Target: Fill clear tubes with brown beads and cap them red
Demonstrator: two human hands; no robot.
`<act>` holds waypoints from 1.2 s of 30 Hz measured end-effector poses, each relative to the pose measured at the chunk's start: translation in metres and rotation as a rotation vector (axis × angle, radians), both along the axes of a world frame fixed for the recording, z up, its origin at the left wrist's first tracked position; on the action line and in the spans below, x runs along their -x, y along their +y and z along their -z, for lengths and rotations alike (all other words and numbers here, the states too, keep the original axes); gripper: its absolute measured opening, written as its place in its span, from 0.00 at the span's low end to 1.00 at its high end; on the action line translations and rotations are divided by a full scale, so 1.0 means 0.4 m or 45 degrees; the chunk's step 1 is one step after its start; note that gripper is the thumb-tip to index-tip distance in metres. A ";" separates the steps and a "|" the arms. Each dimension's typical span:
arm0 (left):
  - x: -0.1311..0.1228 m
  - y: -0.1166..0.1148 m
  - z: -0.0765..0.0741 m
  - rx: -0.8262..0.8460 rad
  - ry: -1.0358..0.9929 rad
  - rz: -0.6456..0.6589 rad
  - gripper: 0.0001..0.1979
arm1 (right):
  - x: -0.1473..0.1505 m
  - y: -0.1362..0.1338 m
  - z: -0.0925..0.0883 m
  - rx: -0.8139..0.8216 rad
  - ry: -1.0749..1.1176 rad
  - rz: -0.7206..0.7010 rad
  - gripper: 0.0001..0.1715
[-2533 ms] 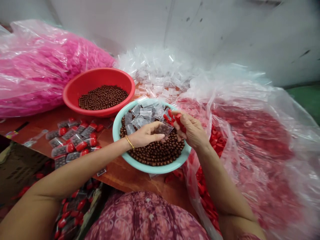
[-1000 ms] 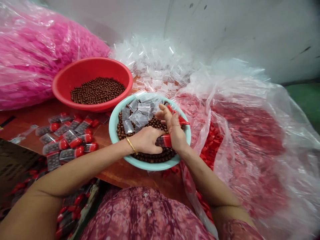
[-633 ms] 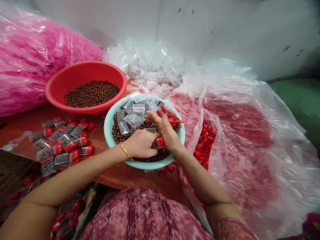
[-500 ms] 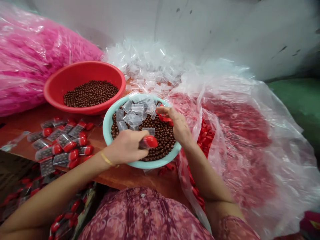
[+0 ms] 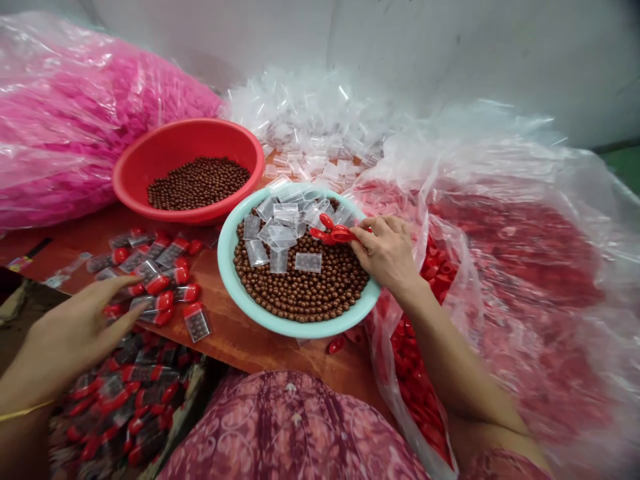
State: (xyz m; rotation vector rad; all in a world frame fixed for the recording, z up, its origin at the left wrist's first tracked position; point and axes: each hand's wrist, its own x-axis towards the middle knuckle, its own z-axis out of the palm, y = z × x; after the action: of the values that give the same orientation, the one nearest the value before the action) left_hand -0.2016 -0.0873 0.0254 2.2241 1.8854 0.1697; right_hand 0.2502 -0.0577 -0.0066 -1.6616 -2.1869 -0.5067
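My left hand (image 5: 80, 330), its fingers apart, hovers by a pile of filled clear containers with red caps (image 5: 155, 283) on the table's left side. One more capped container (image 5: 197, 322) lies apart, nearer the turquoise basin. Above the right rim of the turquoise basin (image 5: 226, 280), my right hand (image 5: 383, 250) is closed on several red caps (image 5: 333, 232), which stick out past the fingertips. Brown balls (image 5: 305, 293) fill the basin, and empty clear containers (image 5: 280, 233) lie on top of them.
A red basin (image 5: 125, 177) with more brown balls stands at the back left beside a bag of pink pieces (image 5: 75, 127). Clear containers (image 5: 320, 127) are heaped behind. An open bag of red caps (image 5: 415, 380) lies at right; finished containers (image 5: 135, 400) lie below the table edge.
My left hand has gone from over the turquoise basin to the pile at left and let go of its capped container. My right hand stays by the basin with red caps.
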 end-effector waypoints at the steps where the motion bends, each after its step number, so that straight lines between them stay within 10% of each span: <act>1: -0.065 0.005 -0.018 -0.113 -0.029 0.020 0.13 | 0.005 -0.002 0.000 -0.017 0.008 0.001 0.12; 5: -0.350 0.052 -0.046 -0.202 -0.156 0.806 0.10 | 0.023 -0.013 0.002 -0.067 0.084 0.012 0.11; 8: -0.503 0.106 -0.010 -0.198 0.065 1.082 0.10 | 0.030 -0.024 0.004 -0.114 0.231 0.021 0.07; 16: -0.580 0.143 0.030 -0.172 0.334 1.272 0.12 | 0.068 -0.049 0.012 0.192 1.272 -0.053 0.05; 26: -0.660 0.149 0.052 0.267 0.301 1.021 0.10 | 0.070 -0.040 0.005 0.366 1.839 -0.073 0.03; 36: -0.643 0.195 0.096 0.803 -1.165 0.505 0.11 | 0.059 -0.040 0.009 0.406 1.811 -0.123 0.07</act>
State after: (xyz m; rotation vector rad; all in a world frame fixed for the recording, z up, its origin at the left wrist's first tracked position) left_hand 0.0554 -0.0095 -0.0128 1.5993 0.8361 0.3771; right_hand 0.2267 -0.0735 -0.0101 -1.2855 -1.2147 0.8686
